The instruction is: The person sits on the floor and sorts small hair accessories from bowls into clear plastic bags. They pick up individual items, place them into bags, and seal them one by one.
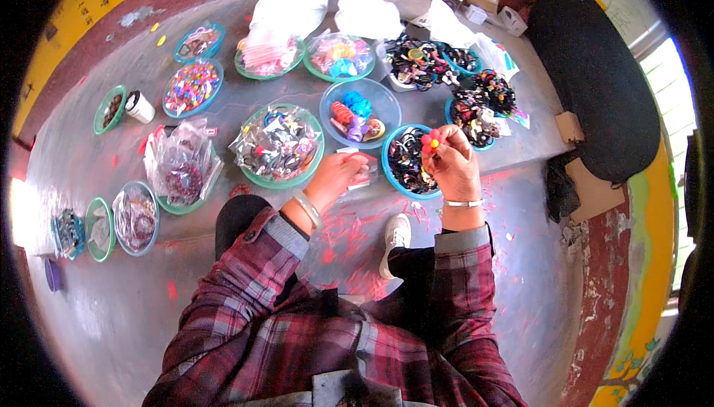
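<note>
My right hand [457,169] is closed in a pinch on a red flower ornament with a yellow centre [431,141], held up over the rim of a blue basket of black hair ties [409,158]. To its left, my left hand [336,178] is closed with its fingertips together. A small pale and red piece [361,175] shows at those fingers, too blurred to name. A green basket of bagged small ornaments [279,147] lies just left of that hand. Beyond both hands stands a blue basin [361,113] with blue, red and purple pieces in it.
Farther back are a basket of colourful beads [193,87], baskets of pink bagged pieces [269,57] and white bags [290,9]. A white cup [139,107] stands at left. More dark hair ties [476,113] fill a basket at right, near a black cushion-like object [595,84].
</note>
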The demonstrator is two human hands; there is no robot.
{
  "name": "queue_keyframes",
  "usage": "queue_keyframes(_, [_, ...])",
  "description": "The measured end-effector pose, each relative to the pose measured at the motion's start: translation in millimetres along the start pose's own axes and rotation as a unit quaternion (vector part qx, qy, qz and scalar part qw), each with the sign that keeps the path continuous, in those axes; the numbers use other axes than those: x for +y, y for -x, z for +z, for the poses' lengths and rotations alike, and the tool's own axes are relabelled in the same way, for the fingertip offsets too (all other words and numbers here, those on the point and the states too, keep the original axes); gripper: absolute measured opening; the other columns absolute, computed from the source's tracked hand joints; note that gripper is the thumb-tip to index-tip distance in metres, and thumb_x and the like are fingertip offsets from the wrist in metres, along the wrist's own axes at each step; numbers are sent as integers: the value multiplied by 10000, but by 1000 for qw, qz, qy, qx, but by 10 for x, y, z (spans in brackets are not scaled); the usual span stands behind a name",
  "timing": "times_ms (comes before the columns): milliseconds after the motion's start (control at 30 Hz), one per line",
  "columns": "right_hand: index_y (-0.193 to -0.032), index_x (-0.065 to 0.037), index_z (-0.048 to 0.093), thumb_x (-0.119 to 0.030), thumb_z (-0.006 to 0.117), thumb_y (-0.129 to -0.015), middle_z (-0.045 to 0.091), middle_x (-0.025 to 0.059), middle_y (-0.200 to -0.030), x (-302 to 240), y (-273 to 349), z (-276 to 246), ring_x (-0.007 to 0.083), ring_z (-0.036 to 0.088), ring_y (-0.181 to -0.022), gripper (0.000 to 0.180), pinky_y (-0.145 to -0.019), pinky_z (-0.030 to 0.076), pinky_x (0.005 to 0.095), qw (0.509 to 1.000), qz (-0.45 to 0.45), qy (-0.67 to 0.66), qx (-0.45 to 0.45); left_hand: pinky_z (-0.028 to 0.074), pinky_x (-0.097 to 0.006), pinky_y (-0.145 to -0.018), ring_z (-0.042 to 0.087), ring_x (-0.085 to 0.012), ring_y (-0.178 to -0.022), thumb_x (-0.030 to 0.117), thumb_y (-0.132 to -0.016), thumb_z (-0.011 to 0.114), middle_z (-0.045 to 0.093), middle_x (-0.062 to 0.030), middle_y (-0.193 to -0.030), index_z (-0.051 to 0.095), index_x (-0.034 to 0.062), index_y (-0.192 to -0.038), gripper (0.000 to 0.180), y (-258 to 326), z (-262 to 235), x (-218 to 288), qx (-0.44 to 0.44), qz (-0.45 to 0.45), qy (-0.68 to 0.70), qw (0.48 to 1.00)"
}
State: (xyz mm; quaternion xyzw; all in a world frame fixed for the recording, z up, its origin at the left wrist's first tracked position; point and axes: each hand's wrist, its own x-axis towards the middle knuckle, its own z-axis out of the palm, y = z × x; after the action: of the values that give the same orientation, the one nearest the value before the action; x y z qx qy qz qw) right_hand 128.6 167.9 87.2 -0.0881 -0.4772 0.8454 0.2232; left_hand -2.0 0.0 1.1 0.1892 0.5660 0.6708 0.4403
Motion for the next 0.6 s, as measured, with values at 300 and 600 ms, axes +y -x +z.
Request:
queue_keyframes(300, [-902, -3, 598, 14, 599, -770, 624, 35, -812, 210, 39, 37, 83, 572, -686, 133, -590, 455, 201, 914, 18, 404, -14, 456, -222, -684, 564, -86, -767, 172, -870, 489, 611, -32, -861, 597, -23, -991, 254, -114, 11, -171, -36, 21, -44, 998])
queue_keyframes(600, [-776, -57, 625, -126, 617, -704, 593, 87, -719, 191, 50, 275, 285, 564, -731, 99, -662, 419, 384, 711, -159, 678, -97, 425, -345, -573, 561, -252, -599, 262, -812, 500, 570, -167, -656, 613, 7, -763, 283, -166, 38, -271, 0, 150, -285, 947])
